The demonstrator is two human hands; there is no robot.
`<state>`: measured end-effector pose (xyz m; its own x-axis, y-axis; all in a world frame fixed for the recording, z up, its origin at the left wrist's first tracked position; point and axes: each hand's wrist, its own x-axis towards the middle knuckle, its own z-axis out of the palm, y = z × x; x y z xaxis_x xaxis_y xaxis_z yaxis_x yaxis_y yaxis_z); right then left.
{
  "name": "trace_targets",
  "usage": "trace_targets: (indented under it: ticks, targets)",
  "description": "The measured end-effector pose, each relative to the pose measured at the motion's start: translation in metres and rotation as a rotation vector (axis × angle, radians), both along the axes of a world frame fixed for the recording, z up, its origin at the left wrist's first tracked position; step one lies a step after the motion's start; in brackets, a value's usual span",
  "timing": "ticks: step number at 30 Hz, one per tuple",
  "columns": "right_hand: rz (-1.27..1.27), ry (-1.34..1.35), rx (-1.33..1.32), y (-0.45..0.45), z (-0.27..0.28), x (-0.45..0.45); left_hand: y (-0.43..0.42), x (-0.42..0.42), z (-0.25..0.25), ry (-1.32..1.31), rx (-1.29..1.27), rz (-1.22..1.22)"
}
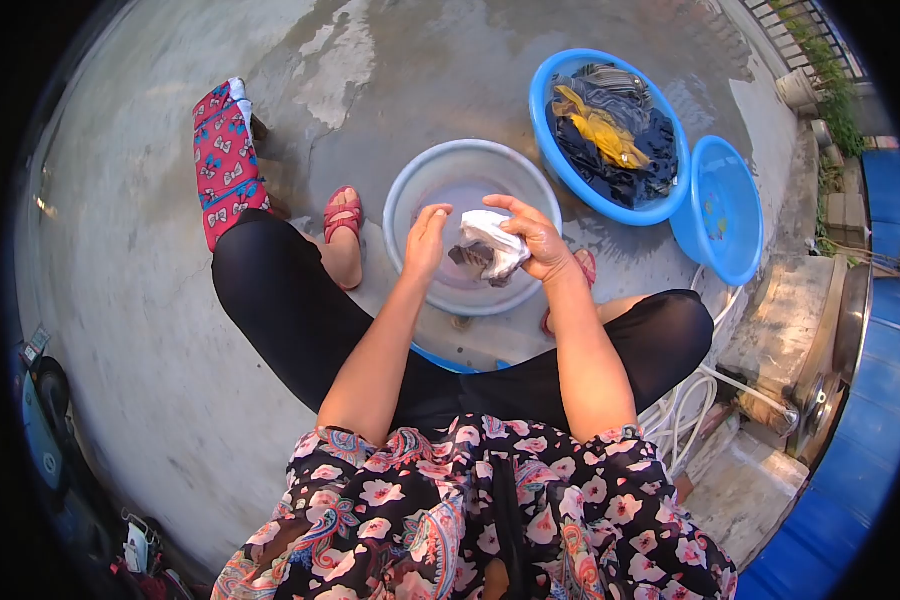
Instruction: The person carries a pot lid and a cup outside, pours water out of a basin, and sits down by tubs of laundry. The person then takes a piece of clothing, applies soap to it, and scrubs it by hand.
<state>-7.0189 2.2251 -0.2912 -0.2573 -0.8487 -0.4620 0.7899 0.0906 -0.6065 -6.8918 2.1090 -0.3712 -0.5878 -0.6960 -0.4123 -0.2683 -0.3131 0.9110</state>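
My right hand [532, 238] grips a small wet bunched cloth [492, 238], white on top with a dark grey-brown part hanging below; its kind is not clear. Both are over a pale, translucent basin [405, 180] on the ground between my feet, with what looks like liquid in it. Across from it, above the basin's left side, my left hand [427, 240] is apart from the cloth. Its fingers are stretched out, and nothing shows in them.
A large blue basin [542, 120] holds dark clothes and a yellow garment [600, 128]. Beside it stands a smaller blue basin [735, 205]. A bow-patterned pink cloth [225, 160] is at left. White hose [685, 420] lies coiled at right, near concrete blocks [780, 320].
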Motion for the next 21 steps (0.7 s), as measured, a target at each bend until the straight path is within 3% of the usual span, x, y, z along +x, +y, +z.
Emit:
trace_targets:
  ticks: [1, 2, 4, 8, 12, 16, 18, 21]
  targets:
    - [0.001, -0.002, 0.003, -0.001, 0.001, 0.0, -0.003, -0.007, 0.019, 0.278, 0.079, -0.114]
    - [0.024, 0.005, 0.016, -0.002, 0.002, -0.001, -0.008, -0.011, 0.023, 0.278, 0.083, -0.113]
    - [0.044, 0.019, 0.034, -0.002, 0.004, -0.006, -0.019, -0.015, 0.03, 0.121, 0.267, -0.438]
    - [-0.033, 0.077, 0.099, 0.006, 0.001, -0.024, -0.031, -0.004, 0.045, -0.018, 0.161, -0.544]
    - [-0.074, 0.054, 0.066, 0.015, 0.004, -0.037, -0.041, 0.005, 0.029, -0.057, 0.149, -0.837]
    - [-0.147, 0.038, 0.028, 0.027, 0.003, -0.05, -0.047, 0.018, 0.014, -0.122, 0.116, -0.872]
    - [-0.169, 0.054, 0.048, 0.033, 0.0, -0.055, -0.047, 0.023, 0.02, 0.153, 0.349, -0.521]
    - [-0.071, 0.099, 0.083, 0.039, 0.01, -0.054, -0.056, 0.023, 0.026, 0.238, 0.526, -0.33]
